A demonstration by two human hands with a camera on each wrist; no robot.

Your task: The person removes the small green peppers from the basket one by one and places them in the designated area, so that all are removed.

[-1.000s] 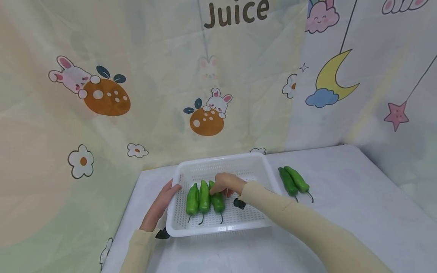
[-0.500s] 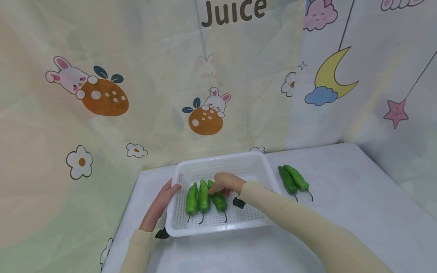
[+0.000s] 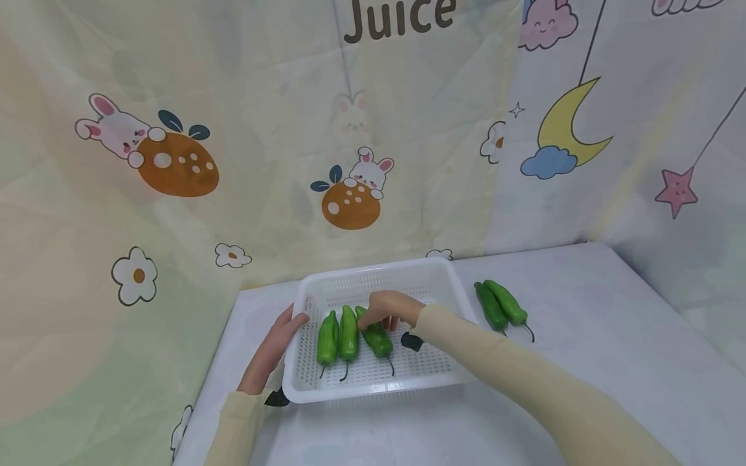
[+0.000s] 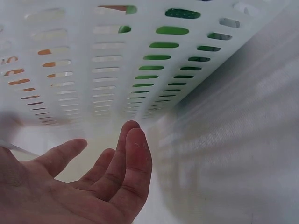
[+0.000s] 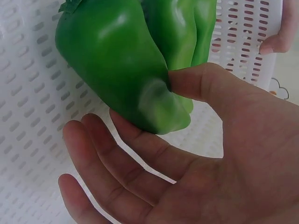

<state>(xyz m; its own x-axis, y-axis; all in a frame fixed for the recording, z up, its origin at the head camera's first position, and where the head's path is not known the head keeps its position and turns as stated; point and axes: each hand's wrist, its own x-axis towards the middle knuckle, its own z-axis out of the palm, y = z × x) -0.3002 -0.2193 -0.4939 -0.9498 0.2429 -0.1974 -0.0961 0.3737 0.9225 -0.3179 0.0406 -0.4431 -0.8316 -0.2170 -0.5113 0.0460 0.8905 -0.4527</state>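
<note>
A white slotted plastic basket [image 3: 416, 380] holds three green peppers side by side. My right hand [image 3: 387, 310] reaches into it and pinches the narrow tip of the rightmost green pepper [image 3: 379, 342]. In the right wrist view the thumb presses one side of that pepper [image 5: 117, 60] and the index finger the other; the remaining fingers spread beside it. The middle pepper [image 3: 348, 336] and left pepper [image 3: 327, 343] lie parallel to its left. My left hand [image 3: 278, 343] rests at the basket's left rim, thumb on the edge. From the left wrist its fingers [image 4: 138, 156] look loosely bent below the slotted wall.
Two more green peppers [image 3: 507, 303] lie together on the white-covered table [image 3: 588, 330] right of the basket. A printed cloth [image 3: 268, 129] with rabbits and oranges hangs right behind the table's far edge.
The rightmost pepper in the basket has turned, its stem end swinging right away from the middle pepper while the right hand keeps its tip. The left hand stays at the rim.
</note>
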